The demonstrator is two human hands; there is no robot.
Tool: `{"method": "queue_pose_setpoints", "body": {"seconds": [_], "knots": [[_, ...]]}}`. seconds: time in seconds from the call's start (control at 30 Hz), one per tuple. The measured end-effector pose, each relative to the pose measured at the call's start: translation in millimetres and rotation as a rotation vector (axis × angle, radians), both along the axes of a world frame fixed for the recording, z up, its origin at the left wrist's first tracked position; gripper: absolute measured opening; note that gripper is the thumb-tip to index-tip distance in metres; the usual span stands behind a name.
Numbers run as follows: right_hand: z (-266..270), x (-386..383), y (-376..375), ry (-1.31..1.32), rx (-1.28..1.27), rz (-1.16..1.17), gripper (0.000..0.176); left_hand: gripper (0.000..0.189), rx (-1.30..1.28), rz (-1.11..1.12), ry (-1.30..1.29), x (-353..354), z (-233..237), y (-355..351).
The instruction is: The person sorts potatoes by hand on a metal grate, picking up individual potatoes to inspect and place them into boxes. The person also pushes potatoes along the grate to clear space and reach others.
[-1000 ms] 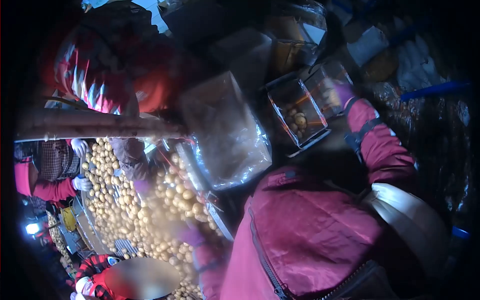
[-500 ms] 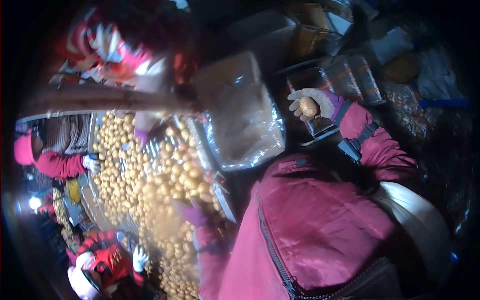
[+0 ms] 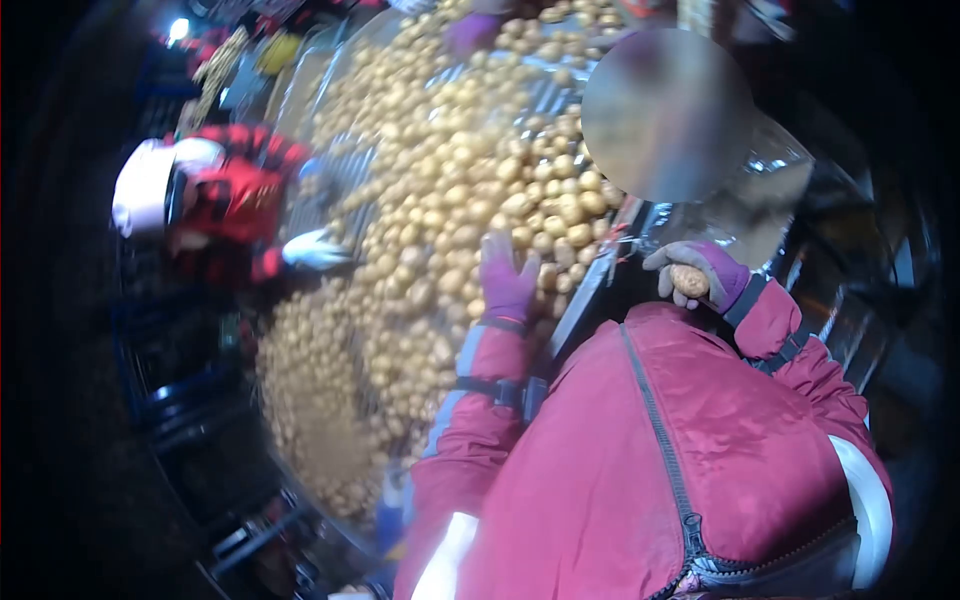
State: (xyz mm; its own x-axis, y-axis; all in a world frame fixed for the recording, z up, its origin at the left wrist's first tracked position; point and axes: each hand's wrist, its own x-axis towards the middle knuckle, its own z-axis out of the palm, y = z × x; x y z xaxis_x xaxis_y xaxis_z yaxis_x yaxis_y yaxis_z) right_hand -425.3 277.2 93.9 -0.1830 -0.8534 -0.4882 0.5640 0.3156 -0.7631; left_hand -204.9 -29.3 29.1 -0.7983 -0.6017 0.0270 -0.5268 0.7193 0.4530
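The person's hands were well apart. The left hand (image 3: pixel 506 272), in a purple glove, lay spread with fingers open, palm down on the heap of potatoes (image 3: pixel 450 190) covering the long sorting bed (image 3: pixel 352 215). The right hand (image 3: pixel 697 274), also gloved, was closed around a single potato (image 3: pixel 689 281), held just beyond the bed's metal edge (image 3: pixel 588 293) and close above the red jacket (image 3: pixel 650 460). Across the bed a co-worker (image 3: pixel 225 195) in red with a white cap leaned in, one white-gloved hand (image 3: pixel 312 250) at the potatoes' near margin.
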Motion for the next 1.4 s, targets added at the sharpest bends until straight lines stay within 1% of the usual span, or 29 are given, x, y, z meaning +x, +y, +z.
{"method": "queue_pose_setpoints", "body": {"seconds": [0.07,0.1,0.2,0.23,0.27,0.3,0.33,0.37,0.4,0.43,0.47,0.5,0.53,0.57,0.6,0.67,0.73,0.77,0.83,0.87,0.9,1.0,1.03,1.1,1.13,1.2,1.23,1.33,1.4], "knots": [[4,9,-32,0.182,-0.149,0.132,0.034,0.08,0.003,0.089,0.012,32,8,6],[19,8,-55,0.241,-0.228,0.228,0.032,0.081,-0.037,0.146,-0.01,52,3,2],[2,19,-106,0.102,-0.053,0.256,0.029,0.082,-0.151,0.388,-0.008,116,10,-3],[-4,20,-127,-0.113,-0.01,0.187,0.042,0.081,-0.144,0.48,-0.03,132,19,-4],[-28,17,-141,0.068,-0.132,0.235,0.042,0.08,-0.141,0.574,-0.048,146,27,-3],[-39,14,-154,0.277,-0.229,0.169,0.044,0.08,-0.137,0.666,-0.067,160,34,-1],[-33,11,-166,0.392,-0.249,0.152,0.049,0.079,-0.19,0.657,-0.101,184,24,-3],[-27,7,-175,0.374,-0.17,0.141,0.055,0.077,-0.243,0.646,-0.137,211,4,-5],[-18,5,-183,0.373,-0.1,0.118,0.062,0.076,-0.296,0.632,-0.173,220,5,-4],[-13,5,-190,0.381,-0.052,0.091,0.068,0.075,-0.18,0.639,-0.097,221,0,1],[-23,6,-198,0.327,-0.029,-0.001,0.07,0.075,-0.148,0.63,-0.144,219,0,6],[-31,6,-202,0.389,-0.096,-0.055,0.07,0.074,-0.122,0.623,-0.178,200,6,11],[-23,6,-201,0.46,-0.056,-0.029,0.065,0.073,-0.12,0.603,-0.14,180,14,13],[-18,12,-199,0.343,-0.115,-0.005,0.057,0.072,-0.118,0.583,-0.103,160,23,16],[-16,16,-195,0.224,-0.168,0.02,0.049,0.07,-0.141,0.546,0.007,139,27,15],[-22,30,-190,0.008,-0.04,0.199,0.041,0.063,-0.292,0.462,-0.022,102,13,14],[-15,51,-190,0.358,-0.133,0.402,0.038,0.058,-0.368,0.358,-0.013,85,20,7],[-10,57,-190,0.234,-0.02,0.393,0.037,0.056,-0.409,0.305,-0.011,77,23,2],[-2,69,-190,-0.025,0.204,0.365,0.035,0.053,-0.246,0.233,0.066,82,29,-17],[-4,69,-190,-0.027,0.188,0.372,0.035,0.051,-0.164,0.196,0.103,86,31,-29],[-7,68,-189,-0.029,0.173,0.377,0.035,0.047,-0.269,0.241,0.236,93,12,-46],[0,71,-189,-0.048,0.197,0.324,0.034,0.045,-0.272,0.293,0.049,105,6,-78],[3,72,-188,-0.057,0.216,0.297,0.034,0.049,-0.194,0.295,-0.066,101,9,-83],[-5,69,-187,-0.021,0.195,0.328,0.042,0.056,-0.042,0.293,-0.298,92,14,-93],[-9,70,-185,-0.008,0.184,0.349,0.047,0.055,-0.172,0.272,-0.257,91,5,-96],[-13,71,-186,-0.038,0.206,0.354,0.048,0.052,-0.435,0.237,-0.167,85,-15,-100],[-13,73,-186,-0.052,0.218,0.36,0.049,0.053,-0.441,0.22,-0.266,78,-4,-98],[-1,85,-191,-0.123,0.272,0.302,0.038,0.053,-0.313,0.266,-0.438,63,11,-99],[1,87,-195,-0.091,0.243,0.336,0.038,0.056,-0.308,0.275,-0.406,68,9,-101]]}}
